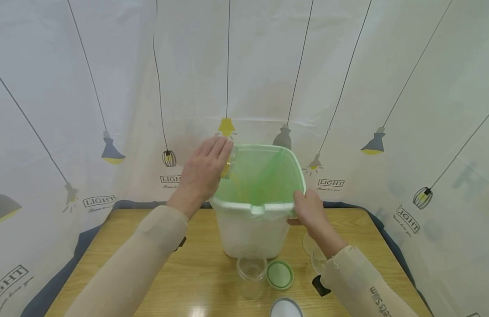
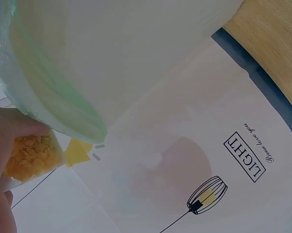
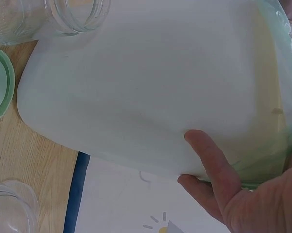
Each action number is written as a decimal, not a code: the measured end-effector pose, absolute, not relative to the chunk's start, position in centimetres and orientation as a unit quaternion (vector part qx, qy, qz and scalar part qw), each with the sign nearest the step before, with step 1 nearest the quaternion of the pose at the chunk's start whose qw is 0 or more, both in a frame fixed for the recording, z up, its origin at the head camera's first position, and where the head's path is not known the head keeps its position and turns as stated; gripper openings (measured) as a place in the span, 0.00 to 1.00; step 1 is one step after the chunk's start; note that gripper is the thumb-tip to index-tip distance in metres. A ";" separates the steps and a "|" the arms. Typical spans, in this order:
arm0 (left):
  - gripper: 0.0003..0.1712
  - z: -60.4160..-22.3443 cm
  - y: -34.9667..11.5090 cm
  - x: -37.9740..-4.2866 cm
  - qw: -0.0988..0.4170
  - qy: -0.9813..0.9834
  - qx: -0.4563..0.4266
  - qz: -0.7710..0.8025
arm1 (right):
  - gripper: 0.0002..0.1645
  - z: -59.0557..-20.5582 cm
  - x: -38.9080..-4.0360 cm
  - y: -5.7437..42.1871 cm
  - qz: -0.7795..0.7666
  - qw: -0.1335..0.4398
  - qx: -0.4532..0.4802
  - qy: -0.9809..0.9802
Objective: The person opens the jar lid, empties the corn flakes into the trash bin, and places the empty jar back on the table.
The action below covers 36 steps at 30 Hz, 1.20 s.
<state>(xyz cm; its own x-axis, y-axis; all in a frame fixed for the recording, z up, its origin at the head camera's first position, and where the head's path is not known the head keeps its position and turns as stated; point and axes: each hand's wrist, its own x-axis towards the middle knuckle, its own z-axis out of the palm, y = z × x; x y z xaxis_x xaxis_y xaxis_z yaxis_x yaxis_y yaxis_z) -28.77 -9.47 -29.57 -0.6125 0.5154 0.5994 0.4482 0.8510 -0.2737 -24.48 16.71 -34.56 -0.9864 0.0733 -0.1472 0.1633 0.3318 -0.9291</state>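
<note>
A white bin (image 1: 248, 233) lined with a thin green bag (image 1: 274, 171) stands on the table. My left hand (image 1: 205, 169) grips a clear jar (image 1: 230, 164) tilted over the bin's left rim. Yellow-orange flakes (image 2: 31, 158) show through the jar's side in the left wrist view. My right hand (image 1: 309, 209) holds the bin's right rim, thumb on top. Seen from the right wrist, two fingers (image 3: 214, 165) lie against the outer wall, below the bag's edge. My left hand hides part of the jar.
On the wooden table (image 1: 201, 277), in front of the bin, are a clear jar (image 1: 252, 281), a green lid (image 1: 279, 275) and a round white-topped item (image 1: 286, 308). Near my right forearm are a clear container (image 1: 318, 260) and a black piece (image 1: 320, 286). A lamp-print curtain (image 1: 189, 88) hangs behind.
</note>
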 end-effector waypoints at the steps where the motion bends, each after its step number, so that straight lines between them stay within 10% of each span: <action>1: 0.40 -29.6 -9.5 -28.8 0.349 -0.896 -0.269 0.051 | 0.27 -34.6 -24.5 16.7 -0.573 0.039 0.072 0.815; 36: 0.44 -29.7 -9.6 -28.7 0.338 -0.890 -0.298 0.073 | 0.29 -34.7 -24.5 16.7 -0.572 0.041 0.081 0.815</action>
<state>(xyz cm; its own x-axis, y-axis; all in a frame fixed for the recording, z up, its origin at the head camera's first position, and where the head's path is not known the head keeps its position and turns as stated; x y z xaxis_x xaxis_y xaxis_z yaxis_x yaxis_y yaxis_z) -28.71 -9.59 -29.66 -0.5943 0.5803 0.5569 0.4812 0.8114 -0.3319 -24.46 16.72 -34.67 -0.9835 0.0860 -0.1594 0.1791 0.3323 -0.9260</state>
